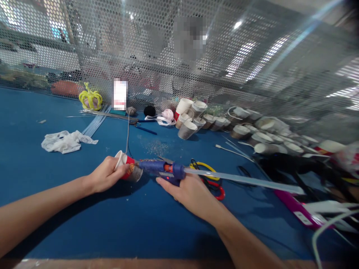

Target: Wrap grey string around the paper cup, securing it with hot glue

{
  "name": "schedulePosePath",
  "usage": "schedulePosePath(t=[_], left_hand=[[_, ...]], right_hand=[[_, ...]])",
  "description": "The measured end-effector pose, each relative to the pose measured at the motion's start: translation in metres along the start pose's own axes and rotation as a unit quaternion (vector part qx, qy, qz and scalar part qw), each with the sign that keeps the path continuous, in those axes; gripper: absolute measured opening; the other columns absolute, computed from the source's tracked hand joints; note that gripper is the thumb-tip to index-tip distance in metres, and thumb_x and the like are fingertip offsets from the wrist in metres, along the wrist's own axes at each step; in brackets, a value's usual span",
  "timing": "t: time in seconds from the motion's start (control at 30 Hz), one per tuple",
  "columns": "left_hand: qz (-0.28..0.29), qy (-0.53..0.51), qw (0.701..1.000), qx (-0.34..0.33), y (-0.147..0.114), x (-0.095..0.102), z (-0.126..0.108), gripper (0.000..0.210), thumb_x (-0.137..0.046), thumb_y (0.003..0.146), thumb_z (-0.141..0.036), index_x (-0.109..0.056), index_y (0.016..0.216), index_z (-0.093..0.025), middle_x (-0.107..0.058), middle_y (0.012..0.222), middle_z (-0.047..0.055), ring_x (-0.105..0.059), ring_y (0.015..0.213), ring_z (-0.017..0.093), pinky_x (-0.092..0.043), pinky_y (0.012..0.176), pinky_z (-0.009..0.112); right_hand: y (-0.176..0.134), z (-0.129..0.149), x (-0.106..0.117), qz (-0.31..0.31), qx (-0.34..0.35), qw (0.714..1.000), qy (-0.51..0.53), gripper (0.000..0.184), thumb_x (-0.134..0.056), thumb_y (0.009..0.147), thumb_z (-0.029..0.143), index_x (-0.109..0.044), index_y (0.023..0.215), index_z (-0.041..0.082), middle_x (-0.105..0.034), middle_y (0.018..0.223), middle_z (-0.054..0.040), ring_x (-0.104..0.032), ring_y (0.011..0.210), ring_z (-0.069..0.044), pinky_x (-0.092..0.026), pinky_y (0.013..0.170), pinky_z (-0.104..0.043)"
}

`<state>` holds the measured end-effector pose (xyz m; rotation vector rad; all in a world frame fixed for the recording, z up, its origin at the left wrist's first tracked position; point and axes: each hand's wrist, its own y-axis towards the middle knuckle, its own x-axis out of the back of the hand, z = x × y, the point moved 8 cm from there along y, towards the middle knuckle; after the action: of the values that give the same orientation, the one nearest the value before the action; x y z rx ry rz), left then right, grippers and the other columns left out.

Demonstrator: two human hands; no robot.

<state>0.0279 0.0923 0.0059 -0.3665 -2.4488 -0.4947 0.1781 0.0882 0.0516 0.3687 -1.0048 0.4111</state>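
Note:
My left hand (108, 173) is closed around a red and white paper cup (121, 160), tilted on its side with its mouth toward the upper left. Grey cord covers the cup's lower end, and a strand of grey yarn (127, 134) runs from there up to a small ball. In my right hand (193, 192) is a blue hot glue gun (154, 167), its nozzle at the cup's side; whether it touches I cannot tell. A long translucent glue stick (241, 178) sticks out of its back. Scissors with yellow and red handles (209, 172) lie behind my right hand.
Several cord-wrapped paper cups (187, 130) stand along the mesh wall (157, 48) and to the right. A crumpled white plastic bag (63, 142), glue sticks (97, 123) and a yellow crown-shaped piece (90, 100) lie left. A purple power strip (297, 211) and cables are at right.

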Motion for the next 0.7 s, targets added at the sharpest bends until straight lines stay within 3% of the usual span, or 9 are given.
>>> schedulePosePath(t=[0.3,0.5,0.7], left_hand=[[0.009,0.024,0.999,-0.021,0.000,-0.003,-0.002,0.033,-0.029,0.081,-0.025,-0.036,0.050,-0.015,-0.032,0.050,-0.004,-0.027,0.046,0.007,-0.026,0.046,0.021],[0.007,0.028,0.999,-0.022,-0.001,-0.002,-0.002,0.034,-0.028,0.081,-0.026,-0.036,0.050,-0.015,-0.031,0.050,-0.004,-0.026,0.046,0.007,-0.025,0.045,0.021],[0.008,0.012,1.000,-0.006,0.000,0.000,-0.003,0.037,-0.029,0.081,-0.027,-0.048,0.053,-0.011,-0.038,0.049,-0.003,-0.031,0.046,0.007,-0.030,0.045,0.020]], right_hand=[[0.006,-0.008,-0.007,0.023,-0.044,0.999,0.012,0.030,-0.042,0.075,0.040,-0.059,0.066,0.016,-0.047,0.038,0.0038,-0.047,0.041,-0.011,-0.037,0.047,-0.022],[0.005,-0.011,-0.008,0.027,-0.062,0.997,0.024,0.032,-0.042,0.073,0.042,-0.058,0.062,0.016,-0.045,0.037,0.0033,-0.045,0.038,-0.011,-0.035,0.041,-0.022],[-0.003,-0.002,-0.002,0.005,-0.033,0.999,0.031,0.024,-0.045,0.073,0.037,-0.059,0.082,0.019,-0.054,0.050,0.0020,-0.051,0.048,-0.013,-0.040,0.051,-0.024]])
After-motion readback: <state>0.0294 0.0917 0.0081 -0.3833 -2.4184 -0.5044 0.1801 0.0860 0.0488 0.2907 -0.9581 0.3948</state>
